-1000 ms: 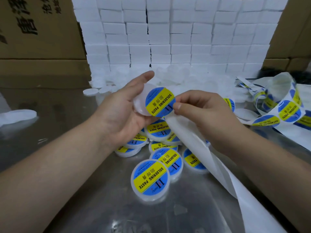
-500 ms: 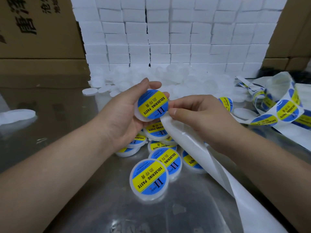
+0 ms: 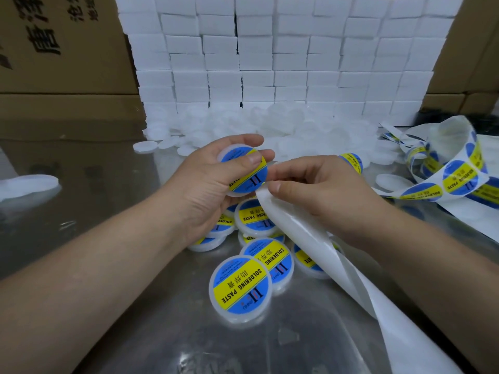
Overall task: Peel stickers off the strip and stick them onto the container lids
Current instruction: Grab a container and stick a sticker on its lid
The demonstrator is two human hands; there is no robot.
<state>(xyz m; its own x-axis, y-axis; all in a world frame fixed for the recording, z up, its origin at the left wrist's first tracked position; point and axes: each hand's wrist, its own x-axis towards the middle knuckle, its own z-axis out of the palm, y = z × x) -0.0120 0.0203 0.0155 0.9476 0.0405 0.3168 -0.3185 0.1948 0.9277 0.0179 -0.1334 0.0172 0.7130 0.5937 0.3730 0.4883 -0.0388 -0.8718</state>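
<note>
Reflective metal table [image 3: 113, 201], round glossy lids [image 3: 240, 284]

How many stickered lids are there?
9: one lid in the left hand, seven in the pile below, one beyond the right hand; more may be hidden.

The left grip [image 3: 209, 184] curls (thumb [image 3: 252, 158] pressing), the right grip [image 3: 318, 197] pinches alongside.

I see labelled lids [image 3: 244, 284] piled on the table [image 3: 113, 184], plain lids [image 3: 270, 125] behind, sticker strip [image 3: 456, 176] at right.
</note>
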